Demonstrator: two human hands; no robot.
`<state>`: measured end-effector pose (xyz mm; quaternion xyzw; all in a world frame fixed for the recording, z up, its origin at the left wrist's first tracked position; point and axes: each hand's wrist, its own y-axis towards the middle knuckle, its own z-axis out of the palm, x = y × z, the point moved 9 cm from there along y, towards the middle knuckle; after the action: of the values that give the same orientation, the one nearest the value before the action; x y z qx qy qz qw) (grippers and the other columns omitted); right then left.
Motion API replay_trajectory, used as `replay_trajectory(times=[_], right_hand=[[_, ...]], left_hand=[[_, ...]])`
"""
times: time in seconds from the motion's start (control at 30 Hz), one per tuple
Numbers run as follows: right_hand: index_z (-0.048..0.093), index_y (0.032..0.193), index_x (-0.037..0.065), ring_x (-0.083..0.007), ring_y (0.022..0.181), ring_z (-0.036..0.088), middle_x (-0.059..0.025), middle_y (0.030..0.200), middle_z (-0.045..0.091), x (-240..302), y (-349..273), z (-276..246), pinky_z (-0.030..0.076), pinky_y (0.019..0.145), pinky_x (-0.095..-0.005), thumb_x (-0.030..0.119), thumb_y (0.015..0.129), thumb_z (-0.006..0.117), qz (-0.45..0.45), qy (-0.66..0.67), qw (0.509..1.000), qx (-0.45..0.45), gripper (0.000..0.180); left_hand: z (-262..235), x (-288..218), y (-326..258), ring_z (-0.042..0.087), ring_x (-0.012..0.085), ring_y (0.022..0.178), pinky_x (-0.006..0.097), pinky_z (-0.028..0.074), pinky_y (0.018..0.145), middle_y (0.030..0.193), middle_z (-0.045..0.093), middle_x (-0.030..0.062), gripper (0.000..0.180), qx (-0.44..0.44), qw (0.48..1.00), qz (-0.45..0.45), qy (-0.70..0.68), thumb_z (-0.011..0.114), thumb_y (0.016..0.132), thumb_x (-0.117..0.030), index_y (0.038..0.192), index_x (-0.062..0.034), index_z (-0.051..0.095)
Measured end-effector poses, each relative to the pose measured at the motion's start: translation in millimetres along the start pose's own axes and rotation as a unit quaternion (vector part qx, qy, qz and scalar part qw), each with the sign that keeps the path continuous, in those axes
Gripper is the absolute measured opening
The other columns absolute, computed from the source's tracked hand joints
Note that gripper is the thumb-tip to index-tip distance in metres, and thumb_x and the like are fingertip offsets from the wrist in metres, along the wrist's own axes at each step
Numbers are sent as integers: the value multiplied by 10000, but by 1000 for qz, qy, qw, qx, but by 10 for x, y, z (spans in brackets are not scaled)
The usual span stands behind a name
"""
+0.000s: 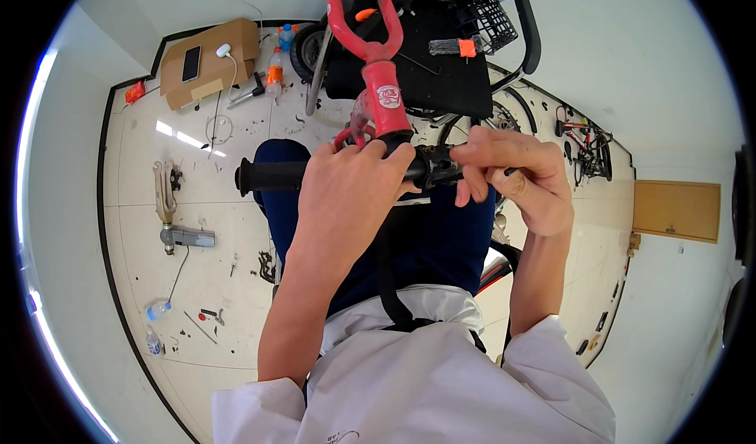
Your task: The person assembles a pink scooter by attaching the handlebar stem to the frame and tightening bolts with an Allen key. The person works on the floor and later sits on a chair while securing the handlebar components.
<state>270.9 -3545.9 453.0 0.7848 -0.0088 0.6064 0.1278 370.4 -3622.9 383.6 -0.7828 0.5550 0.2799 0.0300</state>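
A red bicycle fork (379,50) with a short red head tube points away from me, joined to a black handlebar (272,176) that lies across my lap. My left hand (350,196) is closed around the bar and the stem, just below the red tube. Beside it, my right hand (524,176) is pinched at the black clamp (435,166) right of the stem. A small dark end (509,172) pokes out between its thumb and fingers; most of that piece is hidden.
Ahead stands a black chair (417,82) carrying an orange-ended packet (457,47) and a hex key. Left on the floor are cardboard (175,75), a phone (191,64), bottles (275,74), a silver bicycle part (165,196) and scattered small parts. A small bicycle (583,145) is far right.
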Motion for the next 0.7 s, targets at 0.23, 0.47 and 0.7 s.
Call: replay_trajectory(times=[0.23, 0.47, 0.7], right_hand=[[674, 1329, 84, -116, 613, 570, -40, 766, 568, 335, 12, 76, 506, 546, -259, 62, 919, 729, -1, -468, 872, -142, 414], [680, 1105, -30, -84, 743, 669, -68, 912, 687, 147, -238, -75, 567, 652, -227, -62, 810, 826, -6, -219, 943, -251, 330], [726, 893, -58, -116, 777, 704, -94, 914, 736, -46, -364, -30, 581, 705, -236, -88, 773, 837, 42, -165, 947, -272, 167]], left_hand=[[19, 18, -11, 672, 227, 727, 367, 439, 658, 747, 635, 11, 330, 11, 1000, -9, -2, 807, 805, -357, 989, -136, 648], [5, 15, -2, 667, 222, 720, 370, 407, 641, 735, 628, 18, 317, 20, 1000, -13, -8, 816, 806, -331, 985, -136, 643], [16, 29, -3, 669, 223, 726, 367, 392, 635, 737, 631, 18, 314, 32, 999, -22, -13, 823, 798, -312, 988, -137, 644]])
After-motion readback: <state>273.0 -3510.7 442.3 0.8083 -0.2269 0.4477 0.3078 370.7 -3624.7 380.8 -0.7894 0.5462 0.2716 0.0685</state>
